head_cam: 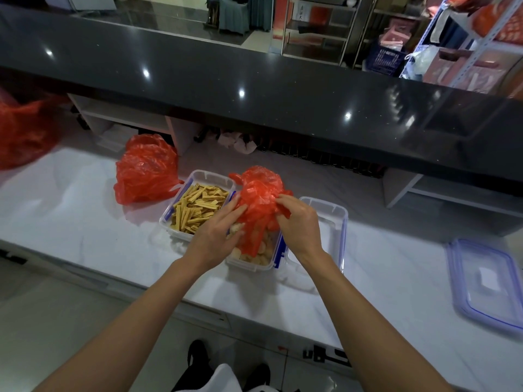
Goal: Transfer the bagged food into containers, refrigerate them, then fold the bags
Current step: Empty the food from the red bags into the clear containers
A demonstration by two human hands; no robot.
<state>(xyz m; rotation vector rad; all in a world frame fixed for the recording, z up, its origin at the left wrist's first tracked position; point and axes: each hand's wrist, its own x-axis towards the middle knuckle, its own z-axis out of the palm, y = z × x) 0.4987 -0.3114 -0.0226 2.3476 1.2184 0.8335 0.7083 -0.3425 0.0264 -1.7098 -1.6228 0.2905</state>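
Progress sits near the middle of the first stage, judging by how things lie. One clear rectangular plastic container with blue clips (198, 205) is already full of pale yellow strips of food. A second clear container (254, 254), just to its right and touching it, holds round pale pieces, and the crumpled red plastic bag (260, 199) hangs over it, its lower end reaching down into the tub. The left hand (218, 233) pinches the bag's lower left side with curled fingers, right above the food; the right hand (297, 222) grips the bag's upper right edge between thumb and fingers. Whether any food remains inside this bag cannot be told.

A third clear container (331, 222) stands just beside the second on the right and looks empty of food. Another red plastic bag (147, 174), bulging, lies on the white marble-look worktop (85, 222) behind the first tub, and part of a further red bag (25, 128) shows at the far left edge, blurred. So three containers and three red bags are in view. Clear lids with blue rims (486, 281) lie stacked well apart at the right; their number is hard to make out.

Left to do, it seems: finish this bag, empty what remains, fit the lids, refrigerate the tubs, and fold the bags.
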